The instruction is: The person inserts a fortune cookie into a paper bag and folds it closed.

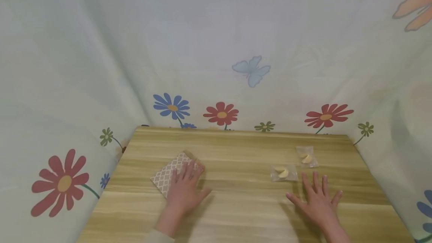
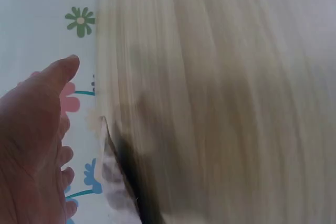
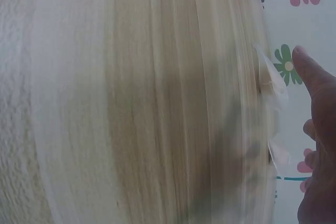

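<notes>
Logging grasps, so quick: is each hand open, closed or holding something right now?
Left hand: open, over the patterned packet, not gripping it.
Right hand: open, holding nothing.

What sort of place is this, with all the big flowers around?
Probably a small indoor booth, though I can't be sure. A creased, sheet-like backdrop printed with flowers and a blue butterfly closes in the back and both sides of a wood-grain table.

The head camera looks forward and down from above, while nearer, sideways-turned wrist cameras share its wood-grain tabletop and flower-printed backdrop.
</notes>
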Action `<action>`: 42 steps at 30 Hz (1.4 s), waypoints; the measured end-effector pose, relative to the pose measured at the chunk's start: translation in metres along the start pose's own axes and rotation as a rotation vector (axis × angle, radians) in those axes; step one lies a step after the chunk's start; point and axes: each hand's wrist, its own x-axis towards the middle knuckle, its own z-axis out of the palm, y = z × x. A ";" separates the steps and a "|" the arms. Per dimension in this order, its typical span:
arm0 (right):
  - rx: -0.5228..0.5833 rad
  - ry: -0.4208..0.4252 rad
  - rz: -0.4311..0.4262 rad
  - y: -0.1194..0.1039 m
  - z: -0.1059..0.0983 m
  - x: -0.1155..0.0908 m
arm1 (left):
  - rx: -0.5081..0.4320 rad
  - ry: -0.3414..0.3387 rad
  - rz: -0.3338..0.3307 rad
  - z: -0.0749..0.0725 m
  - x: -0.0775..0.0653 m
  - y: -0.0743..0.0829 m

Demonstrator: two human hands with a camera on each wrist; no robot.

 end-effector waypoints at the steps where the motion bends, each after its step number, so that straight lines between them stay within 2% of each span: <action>1: 0.000 0.001 0.002 0.001 0.000 -0.001 | 0.003 -0.001 0.002 -0.003 0.001 -0.002; 11: -0.005 0.010 0.008 0.007 -0.001 -0.002 | 0.022 0.014 0.031 -0.024 0.014 -0.031; 20: -0.001 -0.033 0.010 0.007 -0.008 0.001 | 0.045 -0.034 0.042 -0.034 0.024 -0.053; 23: 0.001 -0.031 0.001 0.006 -0.009 0.001 | 0.040 -0.053 0.028 -0.035 0.026 -0.058; 32: 0.008 -0.025 -0.016 0.005 -0.010 0.002 | 0.009 -0.113 -0.022 -0.030 0.029 -0.071; 42: 0.022 -0.026 -0.021 -0.002 -0.007 0.002 | -0.071 -0.139 -0.107 -0.020 0.032 -0.083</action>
